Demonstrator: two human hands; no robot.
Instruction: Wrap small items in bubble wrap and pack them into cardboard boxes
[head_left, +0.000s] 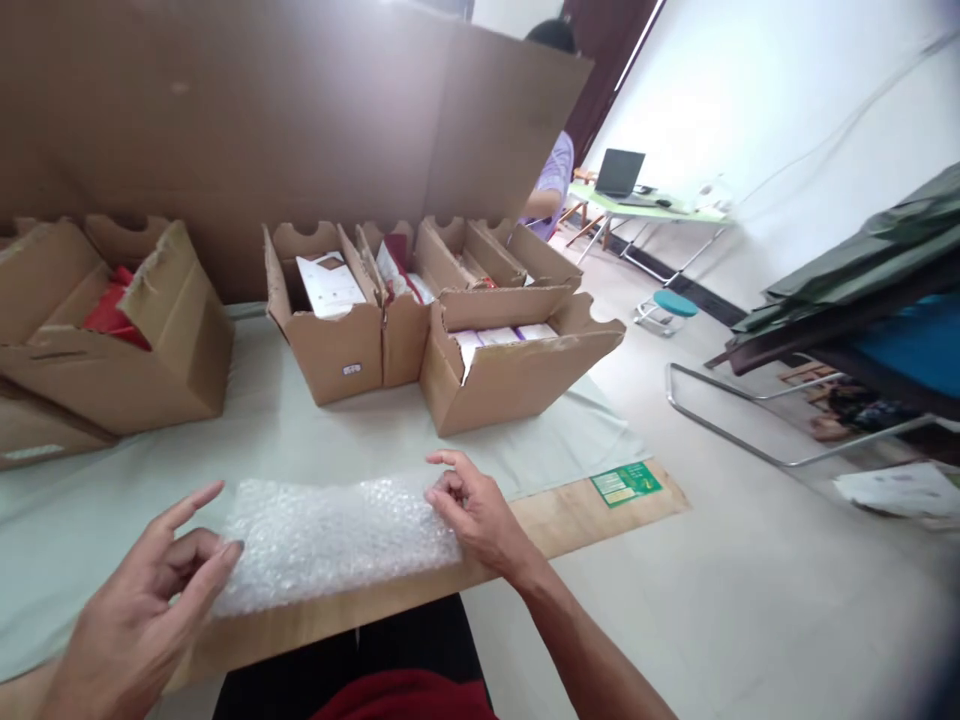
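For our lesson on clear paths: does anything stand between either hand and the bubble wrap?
Nothing visible does: the left hand and right hand are at opposite ends of the wrap; the boxes stand beyond it.

left grip (146, 605): index extended | right grip (480, 512): index extended, other fingers curled

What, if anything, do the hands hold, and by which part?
Clear rectangular plastic bubble wrap, apparently by its ends: left hand at left, right hand at right.
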